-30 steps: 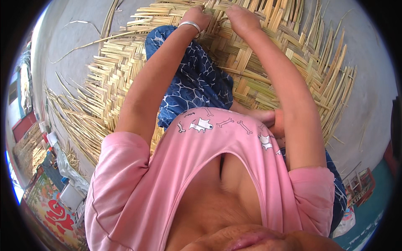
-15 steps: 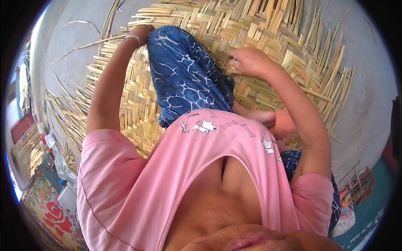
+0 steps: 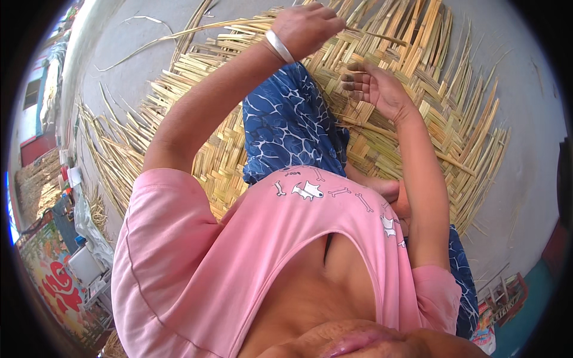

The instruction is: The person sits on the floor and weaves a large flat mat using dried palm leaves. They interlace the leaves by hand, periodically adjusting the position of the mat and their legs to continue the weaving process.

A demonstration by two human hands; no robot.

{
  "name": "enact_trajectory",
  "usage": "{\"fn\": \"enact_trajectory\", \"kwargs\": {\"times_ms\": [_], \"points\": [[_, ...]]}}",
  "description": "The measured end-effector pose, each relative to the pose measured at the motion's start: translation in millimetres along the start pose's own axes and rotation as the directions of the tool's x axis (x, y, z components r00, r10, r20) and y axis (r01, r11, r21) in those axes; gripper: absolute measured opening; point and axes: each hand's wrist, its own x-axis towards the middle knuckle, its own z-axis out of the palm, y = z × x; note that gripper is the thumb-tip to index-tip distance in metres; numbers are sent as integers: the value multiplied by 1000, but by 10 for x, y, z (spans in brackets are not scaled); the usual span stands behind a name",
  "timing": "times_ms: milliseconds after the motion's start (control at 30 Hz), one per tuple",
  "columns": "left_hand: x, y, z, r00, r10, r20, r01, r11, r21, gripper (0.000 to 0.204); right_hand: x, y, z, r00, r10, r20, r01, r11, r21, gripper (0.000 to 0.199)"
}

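Note:
A half-woven straw mat (image 3: 382, 140) of flat, pale yellow strips lies on the floor under my blue-patterned trousers (image 3: 292, 125). Raised over its far part, my left hand (image 3: 307, 30), with a white band at the wrist, is closed on a long straw strip (image 3: 221, 25). One end of this strip trails off to the left, and a length of it sticks out to the right past my fingers. My right hand (image 3: 382, 89) hovers above the weave to the right of my knee, palm partly up, fingers parted and nothing in them.
Loose strip ends fan out along the mat's left and right edges onto the grey floor (image 3: 519, 119). At the far left are a clear plastic bag (image 3: 92, 215) and a red-and-floral printed panel (image 3: 59, 286). A small rack (image 3: 504, 301) stands at the lower right.
My left hand has come up and right from beside the knee, drawing the straw strip across. The right hand has lifted off the mat, and its fingers have opened.

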Motion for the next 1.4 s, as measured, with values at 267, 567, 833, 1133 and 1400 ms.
{"fn": "enact_trajectory", "kwargs": {"times_ms": [267,567,833,1133,1400], "points": [[238,1725,-82,812,366,-455,-524,801,-291,20,-105,-187,238,894,-174,414,-19,907,421,65],[437,1605,-364,860,-120,-495,-268,720,-640,19,-932,-1107,-731,597,-791,-132,691,424,586,20],[893,1309,-513,756,-480,444,-73,-737,-672,18,-2001,-1336,-614,254,-950,-182,967,254,24,27],[138,730,264,611,-504,610,43,-749,-662,20,-710,-374,-308,552,-687,-473,806,586,89,16],[-215,911,553,346,-531,774,220,-756,-617,22,-360,280,-376,749,-342,-568,578,756,308,23]]}}
